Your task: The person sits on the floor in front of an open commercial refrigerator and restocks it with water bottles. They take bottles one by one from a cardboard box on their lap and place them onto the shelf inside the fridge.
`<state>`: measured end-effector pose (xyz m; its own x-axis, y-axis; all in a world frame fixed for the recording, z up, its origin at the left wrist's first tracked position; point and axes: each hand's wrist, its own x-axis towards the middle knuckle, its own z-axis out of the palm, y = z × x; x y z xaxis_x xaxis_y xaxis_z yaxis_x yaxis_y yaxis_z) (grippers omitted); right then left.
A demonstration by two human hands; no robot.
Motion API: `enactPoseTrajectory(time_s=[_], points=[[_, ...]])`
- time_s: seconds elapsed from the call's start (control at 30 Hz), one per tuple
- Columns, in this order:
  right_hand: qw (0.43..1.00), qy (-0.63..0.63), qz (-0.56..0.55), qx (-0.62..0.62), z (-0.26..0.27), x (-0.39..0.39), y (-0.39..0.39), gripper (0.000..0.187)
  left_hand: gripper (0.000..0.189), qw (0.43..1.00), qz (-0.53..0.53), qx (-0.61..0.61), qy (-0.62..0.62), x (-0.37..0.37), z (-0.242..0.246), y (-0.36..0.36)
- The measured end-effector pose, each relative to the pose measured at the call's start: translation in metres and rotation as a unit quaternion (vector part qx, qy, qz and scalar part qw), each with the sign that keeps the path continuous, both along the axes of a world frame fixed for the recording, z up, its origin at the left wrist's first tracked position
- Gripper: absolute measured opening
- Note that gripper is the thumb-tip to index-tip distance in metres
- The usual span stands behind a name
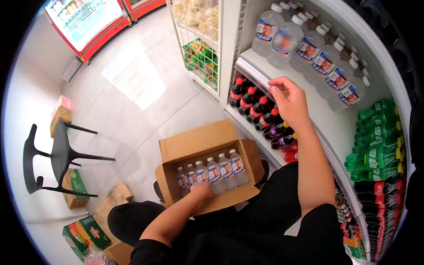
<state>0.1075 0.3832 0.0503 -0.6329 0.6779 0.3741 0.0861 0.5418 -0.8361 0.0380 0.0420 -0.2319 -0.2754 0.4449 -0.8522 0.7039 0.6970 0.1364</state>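
Observation:
My left hand (202,190) reaches into an open cardboard box (195,141) on the floor. Its fingers curl over the lower part of the clear bottles inside; whether they grip one is hidden. These bottles (215,174) have white caps and blue-and-white labels with a printed portrait, and they lean in a row. My right hand (291,102) is at the shelf's front price strip (253,78), fingers loosely bent, nothing visible between thumb and forefinger. Matching clear bottles (286,43) stand in rows on the white shelf (304,87) beyond it.
Dark cola bottles (255,107) with red caps fill the shelf below. Shrink-wrapped green bottles (377,139) sit at the right. A wire rack (198,39) holds snack bags. Left are a dark chair (61,154), cartons (74,188) and a red-framed drinks fridge (89,25).

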Motion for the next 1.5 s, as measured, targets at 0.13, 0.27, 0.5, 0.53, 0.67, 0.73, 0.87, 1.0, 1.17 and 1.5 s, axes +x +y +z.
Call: enactPoseTrajectory(time_s=[0.13, 0.27, 0.5, 0.53, 0.67, 0.73, 0.87, 1.0, 1.17, 1.5], points=[[0.989, -0.005, -0.075, 0.125, 0.006, 0.004, 0.013, 0.009, 0.036, 0.97, 0.112, 0.214, 0.038, -0.004, 0.091, 0.059], [0.947, -0.082, -0.136, 0.278, -0.001, 0.002, 0.02, 0.011, 0.028, 0.85, 0.192, 0.49, 0.013, -0.019, 0.161, 0.121], [0.907, -0.268, -0.153, 0.286, -0.018, 0.01, 0.018, 0.041, 0.061, 0.56, 0.009, 0.814, 0.155, -0.056, 0.308, 0.287], [0.906, -0.271, -0.153, 0.287, -0.017, 0.01, 0.018, 0.042, 0.071, 0.557, -0.002, 0.806, 0.199, -0.061, 0.322, 0.31], [0.91, -0.286, -0.137, 0.266, -0.014, 0.005, 0.014, 0.042, 0.098, 0.641, -0.003, 0.699, 0.318, -0.082, 0.354, 0.375], [0.912, -0.295, -0.133, 0.253, -0.013, 0.008, 0.015, 0.042, 0.104, 0.7, -0.005, 0.646, 0.303, -0.086, 0.37, 0.392], [0.911, -0.29, -0.134, 0.261, -0.016, 0.012, 0.017, 0.044, 0.102, 0.727, 0.011, 0.628, 0.279, -0.088, 0.372, 0.403], [0.911, -0.3, -0.127, 0.253, -0.015, 0.008, 0.014, 0.046, 0.09, 0.66, 0.02, 0.708, 0.249, -0.1, 0.352, 0.402], [0.912, -0.309, -0.132, 0.236, -0.012, 0.009, 0.015, 0.047, 0.083, 0.636, 0.038, 0.738, 0.222, -0.09, 0.347, 0.391], [0.915, -0.305, -0.149, 0.218, -0.009, 0.002, 0.011, 0.041, 0.072, 0.545, 0.013, 0.802, 0.243, -0.103, 0.338, 0.38]])
